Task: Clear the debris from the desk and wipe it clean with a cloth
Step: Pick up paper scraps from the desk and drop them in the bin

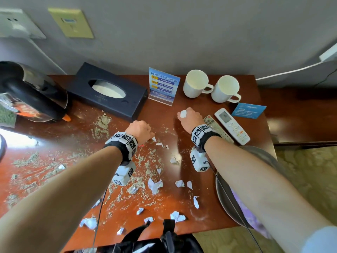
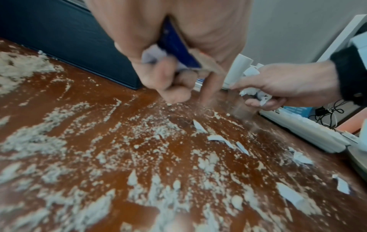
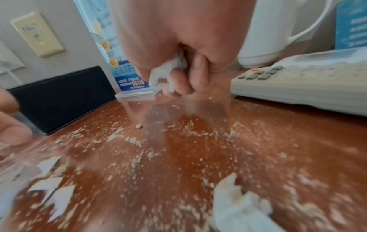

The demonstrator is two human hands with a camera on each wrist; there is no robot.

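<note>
Head view: the left hand is curling into a fist over the desk, knuckles just above torn paper scraps and grey crumb debris; the right hand is closing on a crumpled paper wad, just beside the grey remote and white remote; two white mugs and a tissue box are standing far on the desk.

Left wrist view: the left hand's fingers are clamping scraps of paper and a dark blue strip; the right hand is gripping white paper at right.

Right wrist view: the right hand's fingers are clamping the wad; crumbs are lying across the near desk.
</note>
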